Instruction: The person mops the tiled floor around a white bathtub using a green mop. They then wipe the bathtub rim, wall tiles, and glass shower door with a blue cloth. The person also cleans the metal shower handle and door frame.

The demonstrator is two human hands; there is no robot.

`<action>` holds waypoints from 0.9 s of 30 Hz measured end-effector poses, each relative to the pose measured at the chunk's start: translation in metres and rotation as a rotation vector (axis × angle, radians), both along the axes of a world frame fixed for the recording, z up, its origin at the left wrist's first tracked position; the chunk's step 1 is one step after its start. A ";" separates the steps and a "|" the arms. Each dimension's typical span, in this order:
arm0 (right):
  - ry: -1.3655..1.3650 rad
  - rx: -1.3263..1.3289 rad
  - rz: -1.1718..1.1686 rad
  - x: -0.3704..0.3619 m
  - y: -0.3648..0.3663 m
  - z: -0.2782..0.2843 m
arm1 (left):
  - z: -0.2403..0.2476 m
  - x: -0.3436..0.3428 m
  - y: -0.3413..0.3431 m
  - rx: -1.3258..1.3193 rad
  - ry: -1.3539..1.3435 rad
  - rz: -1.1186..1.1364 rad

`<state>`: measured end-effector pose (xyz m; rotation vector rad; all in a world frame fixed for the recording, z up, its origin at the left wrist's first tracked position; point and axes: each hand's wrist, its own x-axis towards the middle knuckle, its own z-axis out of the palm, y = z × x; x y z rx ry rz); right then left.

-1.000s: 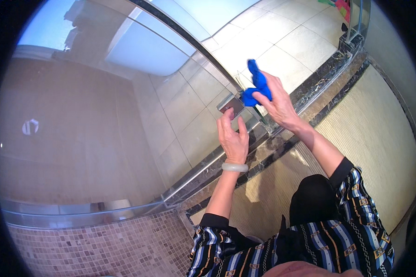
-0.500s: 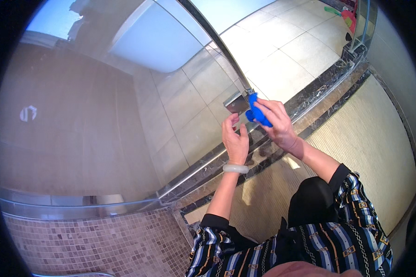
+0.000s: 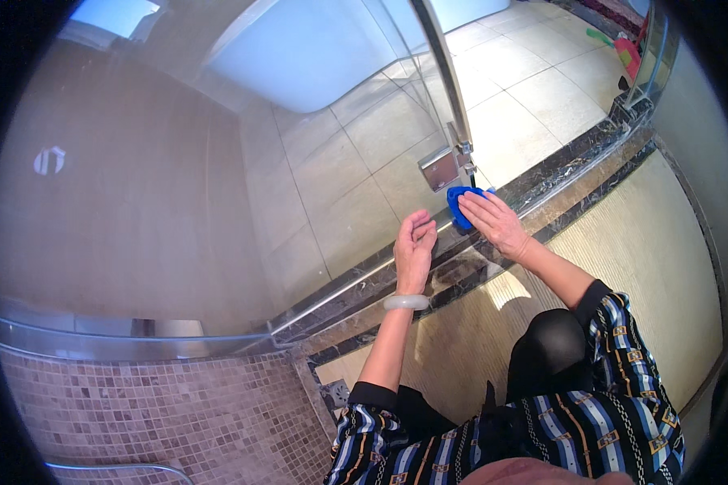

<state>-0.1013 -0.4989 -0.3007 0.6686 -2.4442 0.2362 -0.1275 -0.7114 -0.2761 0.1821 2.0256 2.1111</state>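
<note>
Under my right hand (image 3: 500, 228) is a blue cloth (image 3: 456, 212). The fingers lie over the cloth, pressing it at the dark marble sill just below the glass door's lower corner. A metal hinge plate (image 3: 440, 170) is fixed to that corner, beside the door's upright metal edge strip (image 3: 445, 69). My left hand (image 3: 413, 252), with a pale bangle (image 3: 406, 302) at the wrist, is raised near the hinge plate. Its fingers are loosely bent and apart, with nothing seen in them.
The large glass panel (image 3: 137, 210) fills the left side, with a white tub (image 3: 307, 56) behind it. Mosaic tiles (image 3: 154, 412) cover the lower-left floor. A ribbed beige floor panel (image 3: 623, 250) lies right of the sill. Red and green items (image 3: 627, 55) sit at the far right.
My right hand has moved the cloth down from the door's metal edge to beside the sill. My left hand has come away from the hinge plate. The whole view has shifted slightly.
</note>
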 end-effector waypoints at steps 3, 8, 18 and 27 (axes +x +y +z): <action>0.160 -0.045 0.087 -0.005 -0.012 0.039 | -0.016 0.006 -0.008 -0.012 -0.028 -0.001; 0.379 -0.060 0.095 -0.051 -0.024 0.081 | -0.046 0.014 -0.016 -0.040 0.010 -0.020; 0.081 -0.083 0.070 -0.029 0.018 0.002 | -0.066 0.005 -0.031 -0.085 0.010 0.077; -0.041 -0.998 -0.325 -0.067 -0.008 0.044 | -0.068 -0.004 -0.030 0.023 -0.051 0.053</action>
